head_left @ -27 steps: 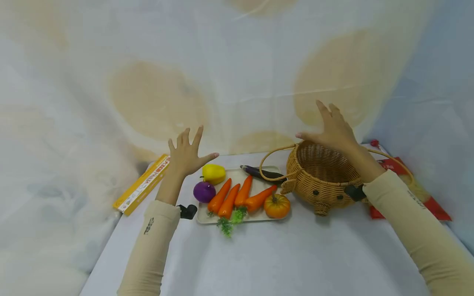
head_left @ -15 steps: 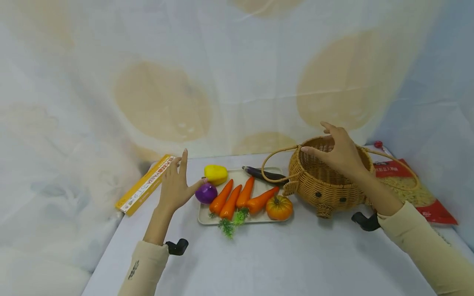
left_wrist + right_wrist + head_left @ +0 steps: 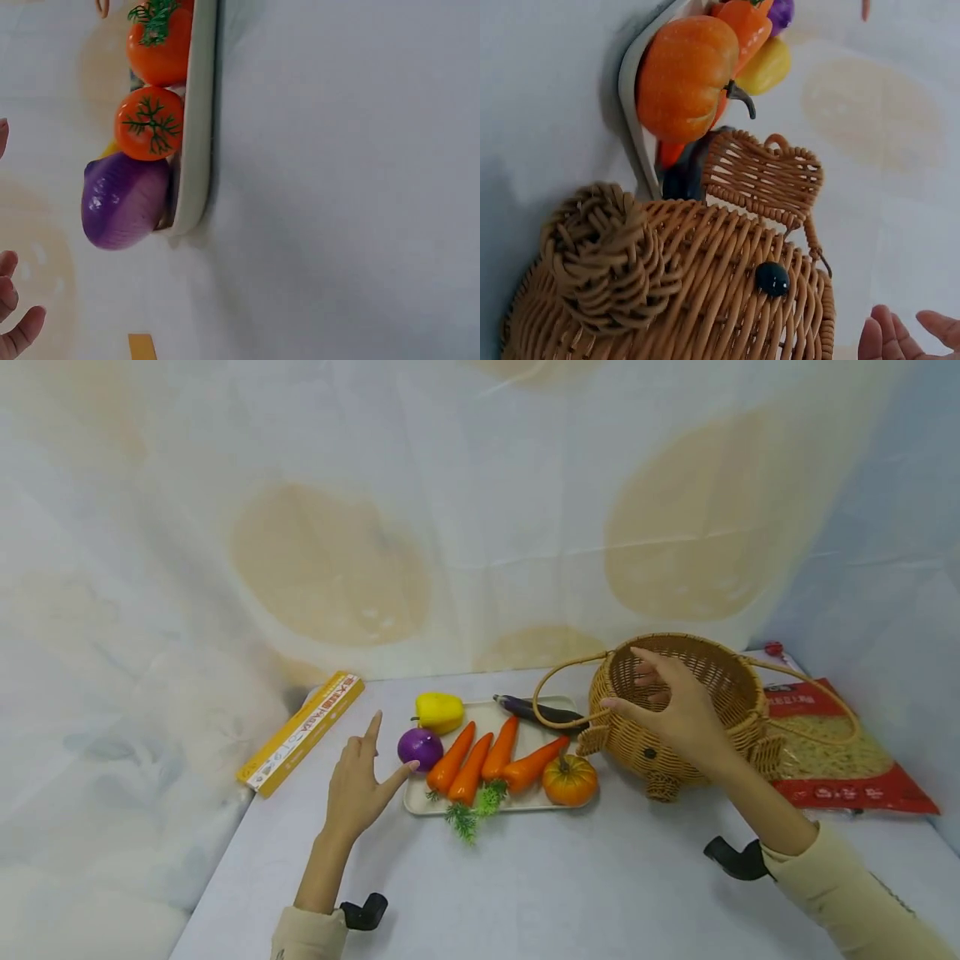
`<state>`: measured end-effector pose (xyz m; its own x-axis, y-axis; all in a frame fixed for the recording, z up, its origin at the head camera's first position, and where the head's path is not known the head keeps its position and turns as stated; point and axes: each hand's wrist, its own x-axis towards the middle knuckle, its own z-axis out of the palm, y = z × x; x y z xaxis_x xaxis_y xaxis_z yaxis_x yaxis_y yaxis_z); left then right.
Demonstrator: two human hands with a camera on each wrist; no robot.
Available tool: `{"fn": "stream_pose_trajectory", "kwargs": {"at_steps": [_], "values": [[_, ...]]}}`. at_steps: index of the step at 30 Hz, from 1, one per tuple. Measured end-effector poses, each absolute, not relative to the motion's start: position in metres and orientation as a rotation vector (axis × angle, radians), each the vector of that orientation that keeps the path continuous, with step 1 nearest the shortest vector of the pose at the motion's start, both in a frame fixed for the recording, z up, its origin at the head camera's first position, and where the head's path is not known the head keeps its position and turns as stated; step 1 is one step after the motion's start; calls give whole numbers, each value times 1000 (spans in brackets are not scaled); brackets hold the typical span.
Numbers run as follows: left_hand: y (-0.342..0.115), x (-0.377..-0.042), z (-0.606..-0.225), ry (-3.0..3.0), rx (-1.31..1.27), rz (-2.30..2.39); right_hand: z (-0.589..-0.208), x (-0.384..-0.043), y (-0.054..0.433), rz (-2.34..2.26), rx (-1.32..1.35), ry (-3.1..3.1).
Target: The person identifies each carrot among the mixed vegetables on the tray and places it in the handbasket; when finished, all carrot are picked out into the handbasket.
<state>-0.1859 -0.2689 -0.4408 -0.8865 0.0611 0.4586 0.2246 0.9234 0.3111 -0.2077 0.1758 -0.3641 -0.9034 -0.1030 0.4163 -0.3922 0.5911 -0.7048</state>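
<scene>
My left hand (image 3: pixel 358 787) hovers left of the tray (image 3: pixel 442 810), fingers spread and nothing held. Nearest to it is a purple onion (image 3: pixel 420 749), seen also in the left wrist view, with a yellow bell pepper (image 3: pixel 439 712) behind. Several carrots (image 3: pixel 467 770), a small pumpkin (image 3: pixel 570 779) and a dark eggplant (image 3: pixel 536 712) lie on the tray. Over the front of a wicker basket (image 3: pixel 622 747) with an animal face, my right hand (image 3: pixel 678 714) hangs with thumb and fingers apart, holding nothing. Whether it touches the rim cannot be told.
A long yellow pasta box (image 3: pixel 302 732) lies at the table's left edge. A red bag of pasta (image 3: pixel 832 747) lies right of the basket, partly behind its handle. Pale patterned cloth (image 3: pixel 480 527) hangs behind and on both sides of the white table (image 3: pixel 555 893).
Both hands have come down and nearer, the left beside the onion, the right from above the basket to its front. The vegetables and basket stay in place.
</scene>
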Motion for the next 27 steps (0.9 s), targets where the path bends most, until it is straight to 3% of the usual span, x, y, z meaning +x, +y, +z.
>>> {"fn": "stream_pose_trajectory", "kwargs": {"at_steps": [13,27], "values": [[-276,-171,-477,-2726,-114,-822,-391,-175,152,1332,430,-2445],[-294,-178,-513,-2785,-121,-1252,-417,-170,107,1482,387,-2592]]}}
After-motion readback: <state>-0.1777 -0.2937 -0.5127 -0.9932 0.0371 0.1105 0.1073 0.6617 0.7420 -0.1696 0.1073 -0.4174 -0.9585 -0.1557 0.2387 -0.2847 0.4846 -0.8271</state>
